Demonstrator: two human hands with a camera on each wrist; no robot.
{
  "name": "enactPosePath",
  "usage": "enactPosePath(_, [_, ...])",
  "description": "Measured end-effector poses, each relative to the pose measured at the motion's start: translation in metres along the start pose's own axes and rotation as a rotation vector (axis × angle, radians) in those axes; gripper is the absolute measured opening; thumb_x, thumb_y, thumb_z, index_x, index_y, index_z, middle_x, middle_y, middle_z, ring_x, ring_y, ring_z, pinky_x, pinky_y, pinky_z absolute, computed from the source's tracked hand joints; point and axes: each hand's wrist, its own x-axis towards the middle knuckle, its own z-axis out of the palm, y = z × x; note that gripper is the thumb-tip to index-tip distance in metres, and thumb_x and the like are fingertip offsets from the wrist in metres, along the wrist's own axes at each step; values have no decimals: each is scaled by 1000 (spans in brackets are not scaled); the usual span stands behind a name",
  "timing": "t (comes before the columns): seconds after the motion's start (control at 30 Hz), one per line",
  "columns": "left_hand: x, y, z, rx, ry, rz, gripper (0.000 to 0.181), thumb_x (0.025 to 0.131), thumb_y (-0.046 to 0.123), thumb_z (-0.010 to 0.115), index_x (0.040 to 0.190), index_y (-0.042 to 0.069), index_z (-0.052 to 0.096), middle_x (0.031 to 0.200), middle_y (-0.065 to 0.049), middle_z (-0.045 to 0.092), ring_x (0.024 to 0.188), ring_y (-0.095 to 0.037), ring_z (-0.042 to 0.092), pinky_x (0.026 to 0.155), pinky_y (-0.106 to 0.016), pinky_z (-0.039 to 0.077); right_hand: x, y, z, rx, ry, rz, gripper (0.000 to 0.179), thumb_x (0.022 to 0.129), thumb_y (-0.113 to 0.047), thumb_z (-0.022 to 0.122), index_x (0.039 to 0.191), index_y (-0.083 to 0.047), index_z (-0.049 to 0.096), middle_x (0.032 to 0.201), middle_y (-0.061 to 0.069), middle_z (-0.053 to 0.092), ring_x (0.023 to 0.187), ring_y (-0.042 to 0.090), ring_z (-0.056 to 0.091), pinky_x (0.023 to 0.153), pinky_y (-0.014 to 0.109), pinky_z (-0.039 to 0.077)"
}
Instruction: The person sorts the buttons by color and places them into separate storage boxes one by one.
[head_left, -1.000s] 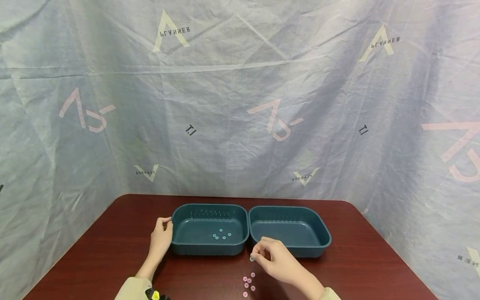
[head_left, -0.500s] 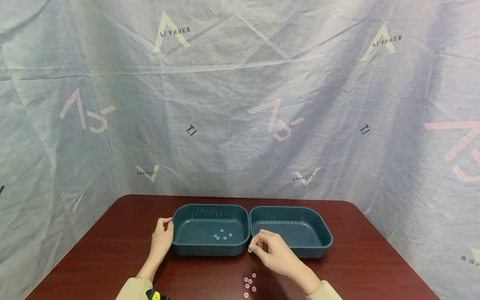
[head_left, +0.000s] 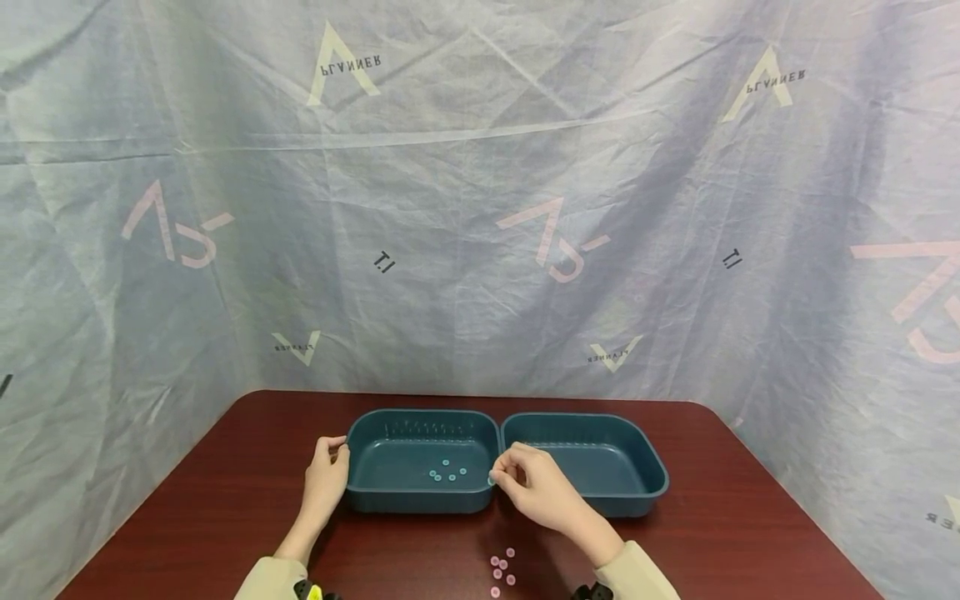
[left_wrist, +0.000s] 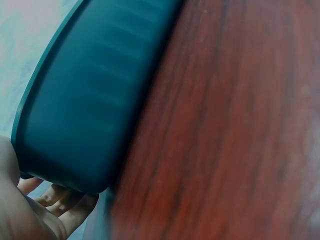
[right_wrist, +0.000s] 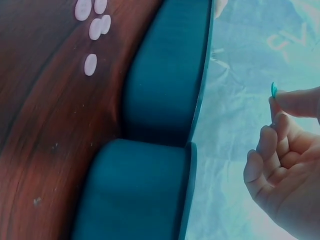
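Note:
My right hand (head_left: 543, 492) pinches a small turquoise button (right_wrist: 273, 90) between thumb and forefinger, its other fingers curled in the right wrist view. It is above the front corner where two dark teal trays meet. At the far side of the left tray (head_left: 420, 502), my left hand (head_left: 325, 482) holds its left end by the rim, with several fingers (left_wrist: 75, 210) bent against the outer wall in the left wrist view. Several turquoise buttons (head_left: 452, 477) lie on that tray's floor. Several pink buttons (head_left: 498, 573) lie loose on the table in front of the trays.
The right tray (head_left: 630, 505) stands tight against the left one, with no buttons seen in it. Both rest on a dark red wooden table (head_left: 225, 492). A grey printed cloth (head_left: 450, 317) hangs behind and at both sides.
My right hand has risen from in front of the trays, moving forward and slightly left with the turquoise button to the left tray's front right corner. The left hand stays on the tray.

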Motion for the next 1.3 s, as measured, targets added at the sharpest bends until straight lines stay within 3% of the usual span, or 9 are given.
enactPosePath(0.47, [0,-3,-3,-10,23,2,34,100,19,36,129,1,41,125,-26,51,115,-39,50,87,-50,42,18,14,17,-10,-12,73,8,91,-18,62,84,-13,64,70,-6,48,59,2,42,55,19,40])
enactPosePath(0.87, [0,-1,0,-8,34,18,32,100,18,38,126,0,43,122,-25,53,111,-39,53,83,-47,44,28,24,30,-49,-30,69,8,91,-15,61,85,-12,65,71,-6,49,58,2,41,54,19,39])
enactPosePath(1.13, [-1,0,-1,1,31,5,32,100,18,38,126,2,44,119,-25,55,104,-35,56,74,-35,44,35,27,34,-74,-36,76,8,91,-16,62,84,-12,65,70,-6,49,57,2,41,54,19,39])
enactPosePath(1.3, [-1,-2,-1,-6,16,17,35,101,20,37,130,2,42,122,-28,53,106,-38,55,75,-39,46,38,27,36,-80,-44,74,11,92,-14,60,85,-8,66,71,-4,49,57,4,40,54,20,37])
